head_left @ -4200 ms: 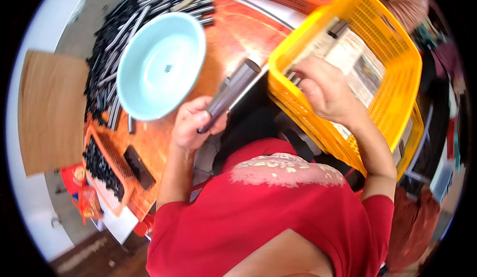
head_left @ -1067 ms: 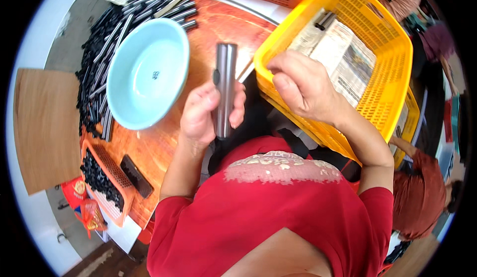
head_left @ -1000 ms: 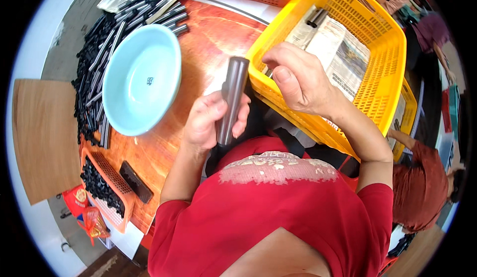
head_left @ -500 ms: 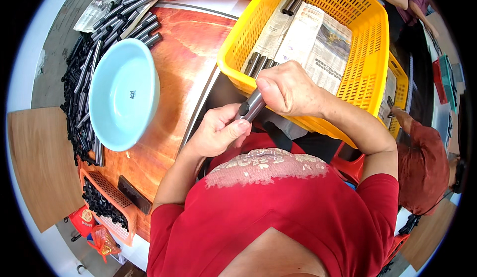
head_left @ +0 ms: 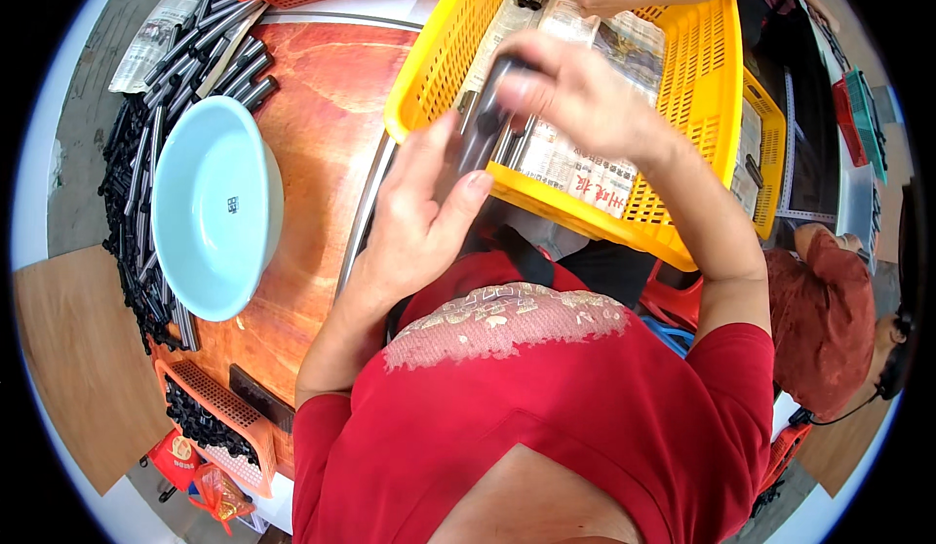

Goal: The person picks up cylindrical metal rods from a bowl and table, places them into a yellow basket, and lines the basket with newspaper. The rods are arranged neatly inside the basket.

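Reddish wooden tabletop (head_left: 322, 105) carries a yellow basket (head_left: 702, 86); over its near rim the right hand (head_left: 575, 91) pinches a dark tube (head_left: 485, 115), left hand (head_left: 419, 222) open-fingered just below, likely steadying; a pale blue bowl (head_left: 210, 208) sits left of the basket

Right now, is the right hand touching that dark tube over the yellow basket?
Touching. The head view shows the right hand with its fingers closed over the upper end of the dark tube, no gap visible, above the yellow basket.

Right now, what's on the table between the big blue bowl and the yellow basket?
In the head view, only bare reddish-brown tabletop lies between the light blue bowl and the yellow basket; a thin grey strip runs along the table's edge beside the basket.
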### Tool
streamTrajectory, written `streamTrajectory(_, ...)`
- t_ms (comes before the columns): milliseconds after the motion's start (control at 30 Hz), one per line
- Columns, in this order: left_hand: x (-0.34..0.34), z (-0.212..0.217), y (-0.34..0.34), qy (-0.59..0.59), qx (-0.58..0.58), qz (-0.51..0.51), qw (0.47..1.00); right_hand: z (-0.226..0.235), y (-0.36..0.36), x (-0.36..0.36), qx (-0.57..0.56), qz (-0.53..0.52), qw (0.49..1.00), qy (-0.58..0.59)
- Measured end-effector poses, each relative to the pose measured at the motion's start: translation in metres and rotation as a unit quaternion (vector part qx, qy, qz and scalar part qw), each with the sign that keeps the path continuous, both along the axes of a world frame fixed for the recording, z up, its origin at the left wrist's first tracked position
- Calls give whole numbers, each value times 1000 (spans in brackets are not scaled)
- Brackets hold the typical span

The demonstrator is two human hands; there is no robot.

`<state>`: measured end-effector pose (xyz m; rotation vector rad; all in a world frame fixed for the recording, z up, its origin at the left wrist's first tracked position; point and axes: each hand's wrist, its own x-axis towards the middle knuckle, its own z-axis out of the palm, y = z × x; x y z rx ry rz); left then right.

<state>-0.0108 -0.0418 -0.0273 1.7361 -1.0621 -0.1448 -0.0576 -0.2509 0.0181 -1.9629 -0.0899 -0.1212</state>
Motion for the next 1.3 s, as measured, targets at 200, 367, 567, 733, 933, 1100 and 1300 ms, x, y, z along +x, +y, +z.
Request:
streamTrajectory(200,13,31,70,99,-64,132,984,-94,-132,33,82,-100,962,239)
streamTrajectory(367,41,57,163,-23,-101,398,911,-213,-158,31,80,-150,891,421)
streamTrajectory(567,89,32,289,-1,-120,589,799,-294,-128,18,136,-166,843,494)
streamTrajectory(733,117,-25,400,63,-71,693,715,-303,-100,18,74,-213,859,460)
streamTrajectory(933,133,-73,443,126,24,696,706,-262,-89,23,-136,-135,876,442)
streamTrajectory(1100,140,-77,418,57,240,685,685,-264,-99,38,-388,-47,862,323)
streamTrajectory(1300,144,-91,429,94,233,659,709,-285,-78,63,-406,-54,865,292)
